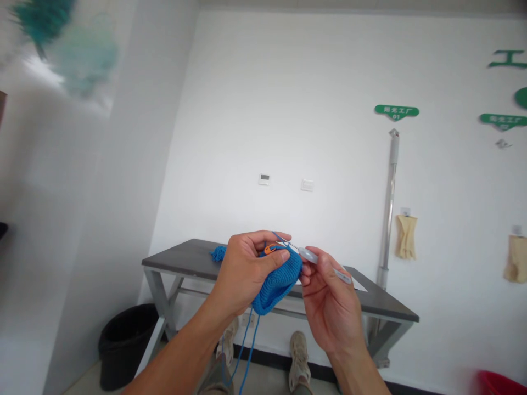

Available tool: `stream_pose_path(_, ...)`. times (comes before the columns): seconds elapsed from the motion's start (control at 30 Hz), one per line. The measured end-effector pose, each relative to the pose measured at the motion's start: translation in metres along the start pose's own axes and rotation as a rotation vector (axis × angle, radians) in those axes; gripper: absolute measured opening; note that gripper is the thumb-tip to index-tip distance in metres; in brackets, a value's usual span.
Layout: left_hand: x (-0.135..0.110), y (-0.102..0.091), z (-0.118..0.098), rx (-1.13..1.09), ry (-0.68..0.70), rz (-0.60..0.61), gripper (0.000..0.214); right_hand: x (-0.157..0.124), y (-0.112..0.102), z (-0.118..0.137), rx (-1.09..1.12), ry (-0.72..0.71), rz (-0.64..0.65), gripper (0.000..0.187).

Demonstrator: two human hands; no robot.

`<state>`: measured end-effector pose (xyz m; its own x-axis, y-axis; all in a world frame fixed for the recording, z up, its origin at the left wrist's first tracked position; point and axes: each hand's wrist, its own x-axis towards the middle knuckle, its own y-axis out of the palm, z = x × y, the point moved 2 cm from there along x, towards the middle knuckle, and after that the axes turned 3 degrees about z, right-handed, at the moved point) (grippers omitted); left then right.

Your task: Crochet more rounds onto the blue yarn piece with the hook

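My left hand (251,263) pinches a blue crocheted piece (280,282) between thumb and fingers, with blue yarn running over its raised index finger. An orange stitch marker (269,249) sits at the top edge of the piece, beside my left thumb. In my right hand (331,296) is a crochet hook (308,255) with a pale, thick handle. Its thin metal tip meets the yarn at the upper edge of the piece. Two strands of blue yarn (249,351) hang down below the work.
A dark grey table (181,258) stands behind my hands against the white wall, with a small bundle of blue yarn (218,253) on it. At the lower left is a black bin (127,334). A metal pole (391,203) and pale gloves (407,237) hang on the wall.
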<state>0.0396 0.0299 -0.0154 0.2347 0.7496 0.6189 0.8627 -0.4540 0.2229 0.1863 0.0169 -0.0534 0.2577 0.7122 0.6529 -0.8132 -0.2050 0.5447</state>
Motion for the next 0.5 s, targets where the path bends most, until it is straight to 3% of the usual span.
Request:
stream_pose_path(0.3, 0.010, -0.020, 0.013, 0.001, -0.019, -0.072, 0.031, 0.013, -0.004, -0.027, -0.080, 0.009, -0.010, 0.035)
stream_pose_path(0.5, 0.035, -0.034, 0.058, 0.022, -0.080, -0.100, 0.038, 0.033, -0.031, -0.064, -0.176, 0.085, 0.014, 0.029)
